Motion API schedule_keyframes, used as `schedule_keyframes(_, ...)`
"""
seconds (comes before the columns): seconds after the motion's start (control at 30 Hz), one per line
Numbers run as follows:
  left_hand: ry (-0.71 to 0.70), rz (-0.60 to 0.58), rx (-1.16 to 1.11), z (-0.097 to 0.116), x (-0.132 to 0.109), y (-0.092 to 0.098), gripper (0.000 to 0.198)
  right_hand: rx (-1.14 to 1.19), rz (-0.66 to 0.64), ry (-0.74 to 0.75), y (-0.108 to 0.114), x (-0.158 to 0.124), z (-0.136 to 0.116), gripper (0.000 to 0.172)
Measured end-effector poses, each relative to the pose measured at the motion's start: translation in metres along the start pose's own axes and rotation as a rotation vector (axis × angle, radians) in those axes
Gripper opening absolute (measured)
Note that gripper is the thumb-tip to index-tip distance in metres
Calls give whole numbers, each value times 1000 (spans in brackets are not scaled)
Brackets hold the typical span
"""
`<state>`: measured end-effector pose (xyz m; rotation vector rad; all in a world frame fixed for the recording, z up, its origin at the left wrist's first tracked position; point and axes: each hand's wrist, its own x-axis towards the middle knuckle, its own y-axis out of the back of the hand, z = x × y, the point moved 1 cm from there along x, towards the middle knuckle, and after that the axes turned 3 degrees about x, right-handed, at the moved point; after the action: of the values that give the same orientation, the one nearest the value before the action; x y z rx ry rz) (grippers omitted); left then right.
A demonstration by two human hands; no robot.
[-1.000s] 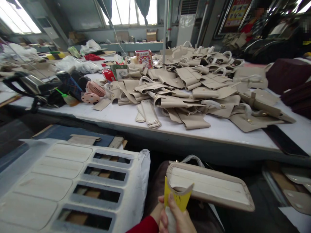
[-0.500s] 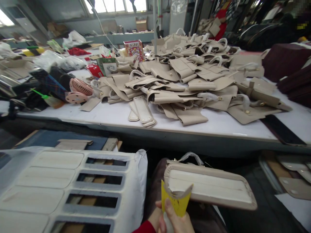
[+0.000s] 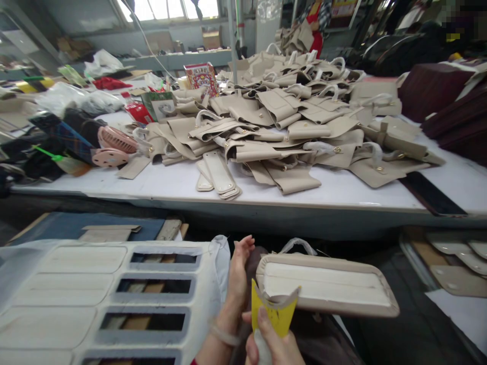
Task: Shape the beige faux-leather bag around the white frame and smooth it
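My right hand [image 3: 276,350] grips a yellow flat piece [image 3: 274,312] with a scooped-out greyish top edge. Under its thumb shows a whitish rounded part, which I cannot name. Just behind the yellow piece lies a beige handbag [image 3: 391,296], its pale, rounded-end bottom panel facing me. Its plastic-wrapped handle [image 3: 300,245] sticks up at the far side. My left hand [image 3: 239,266] is raised to the left of the bag, fingers loosely spread and holding nothing.
At left, a white slotted board [image 3: 205,304] carries several pale oblong panels [image 3: 78,289]. Beyond, a white table [image 3: 171,185] bears a heap of beige bag pieces [image 3: 262,116], stacked oblong panels [image 3: 218,175], a pink fan [image 3: 114,144] and a dark flat slab [image 3: 431,193]. A person [image 3: 318,30] stands far back.
My left hand has left the spot beside my right hand and reached forward along the bag's left side. My right hand still holds the yellow piece. The view has shifted slightly.
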<state>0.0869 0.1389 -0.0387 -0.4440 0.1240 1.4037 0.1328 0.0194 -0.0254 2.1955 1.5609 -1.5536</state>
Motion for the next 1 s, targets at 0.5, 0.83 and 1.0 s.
schedule_keyframes(0.5, -165, -278, 344, 15, -3, -21, 49, -198, -103, -42, 14, 2, -11, 75)
schedule_keyframes(0.83, -367, -212, 602, 25, -3, -35, 40, -199, -214, -67, 33, 11, -20, 73)
schedule_keyframes(1.0, -498, -196, 896, 26, -2, -43, 35, -241, -224, 42, 42, 19, -23, 68)
